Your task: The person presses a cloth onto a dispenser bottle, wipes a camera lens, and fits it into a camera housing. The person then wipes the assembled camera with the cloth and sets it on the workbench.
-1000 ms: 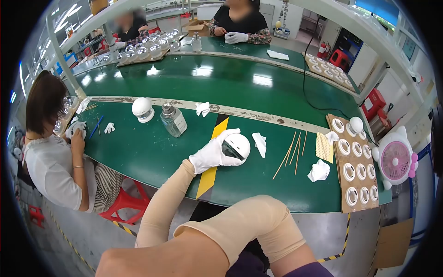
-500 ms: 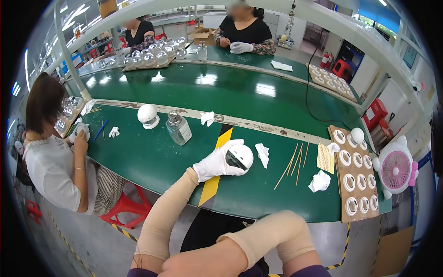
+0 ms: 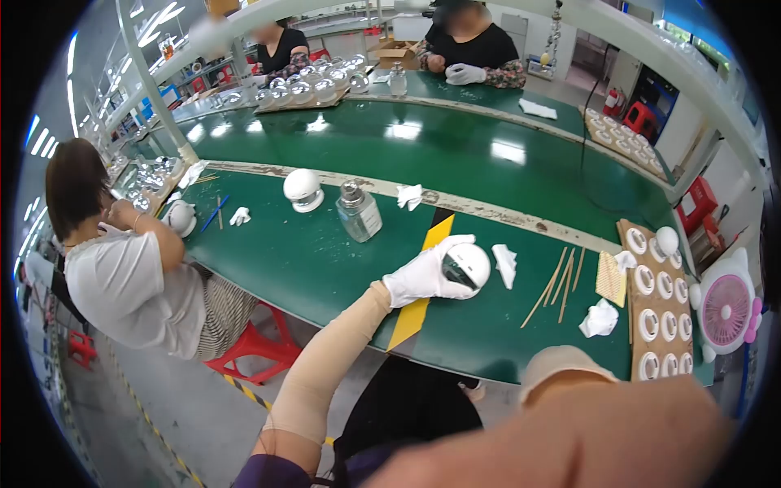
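My left hand [image 3: 419, 281], in a white glove, is wrapped round a white ball-shaped device [image 3: 473, 262] with a dark glossy window. It holds the device over the green table, beside the yellow-and-black tape. My right hand [image 3: 561, 447] is bare, very close to the camera and blurred at the bottom right; its fingers cannot be made out. To the left of the held device stand a clear bottle [image 3: 359, 213] with a metallic top and a similar white ball-shaped device [image 3: 303, 190]. A crumpled white tissue [image 3: 505, 265] lies just right of my left hand.
Thin wooden sticks [image 3: 558, 285], a yellow patterned cloth [image 3: 611, 279] and a crumpled tissue [image 3: 599, 318] lie at the right. Beyond them are a cardboard sheet of white rings [image 3: 648, 325] and a pink-and-white fan [image 3: 726, 305]. A co-worker [image 3: 130, 268] sits at the left.
The whole view has shifted, so the table's things appear farther right. My right hand has come up close to the camera, towards the right. My left hand still holds the device.
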{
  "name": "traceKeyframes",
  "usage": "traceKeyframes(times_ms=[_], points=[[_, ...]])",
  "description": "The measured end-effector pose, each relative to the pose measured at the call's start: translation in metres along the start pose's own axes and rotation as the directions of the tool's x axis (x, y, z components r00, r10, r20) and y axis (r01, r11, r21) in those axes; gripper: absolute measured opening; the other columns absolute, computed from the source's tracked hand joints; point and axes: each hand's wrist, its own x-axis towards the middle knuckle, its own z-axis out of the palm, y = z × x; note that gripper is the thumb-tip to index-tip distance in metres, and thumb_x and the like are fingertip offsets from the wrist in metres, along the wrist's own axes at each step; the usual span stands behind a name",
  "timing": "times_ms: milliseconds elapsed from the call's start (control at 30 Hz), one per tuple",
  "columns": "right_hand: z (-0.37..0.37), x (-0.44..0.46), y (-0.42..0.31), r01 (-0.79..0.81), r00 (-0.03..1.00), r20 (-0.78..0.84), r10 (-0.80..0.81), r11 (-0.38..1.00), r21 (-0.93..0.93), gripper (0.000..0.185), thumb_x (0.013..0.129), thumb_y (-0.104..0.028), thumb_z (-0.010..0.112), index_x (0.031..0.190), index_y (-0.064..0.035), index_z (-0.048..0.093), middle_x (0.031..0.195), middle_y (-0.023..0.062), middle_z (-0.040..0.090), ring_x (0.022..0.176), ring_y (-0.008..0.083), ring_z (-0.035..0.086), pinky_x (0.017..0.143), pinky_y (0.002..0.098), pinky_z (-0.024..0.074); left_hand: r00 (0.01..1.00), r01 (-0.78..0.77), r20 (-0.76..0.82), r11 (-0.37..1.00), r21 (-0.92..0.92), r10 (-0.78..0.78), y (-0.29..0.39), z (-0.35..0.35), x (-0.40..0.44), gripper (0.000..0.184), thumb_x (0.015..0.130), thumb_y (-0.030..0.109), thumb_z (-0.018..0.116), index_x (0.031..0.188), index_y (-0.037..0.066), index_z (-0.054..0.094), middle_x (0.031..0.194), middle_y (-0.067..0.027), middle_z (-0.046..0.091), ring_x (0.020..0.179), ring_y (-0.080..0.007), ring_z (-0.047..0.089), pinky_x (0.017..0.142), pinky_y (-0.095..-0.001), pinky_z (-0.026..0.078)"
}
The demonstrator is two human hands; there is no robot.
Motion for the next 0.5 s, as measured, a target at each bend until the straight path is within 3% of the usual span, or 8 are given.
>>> traceKeyframes(times_ms=[333,500], points=[[-0.028,-0.084,-0.065,0.014,0.994,0.105,-0.043,0.964,0.264,0.012,0.084,0.002,0.062,0.095,0.0058,0.067,0.090,0.0158,0.068,0.071,0.0228,0.065,0.058,0.0313,0.0496,0.998,-0.061,-0.021,0.988,0.142,0.065,0.001,-0.002,-0.001,0.094,0.066,0.013,0.088,0.143,0.005,0.036,0.122,-0.0103,0.057,0.113,-0.0167,0.055,0.101,-0.0297,0.043],[-0.021,-0.047,-0.040,-0.016,0.983,0.177,-0.050,0.935,0.353,0.012,0.084,0.002,0.062,0.094,0.0064,0.067,0.089,0.0155,0.068,0.067,0.0222,0.063,0.055,0.0303,0.0483,0.995,-0.093,-0.010,0.982,0.162,0.096,0.001,-0.003,-0.001,0.092,0.066,0.013,0.088,0.143,0.005,0.037,0.121,-0.0107,0.058,0.112,-0.0170,0.056,0.101,-0.0293,0.043]])
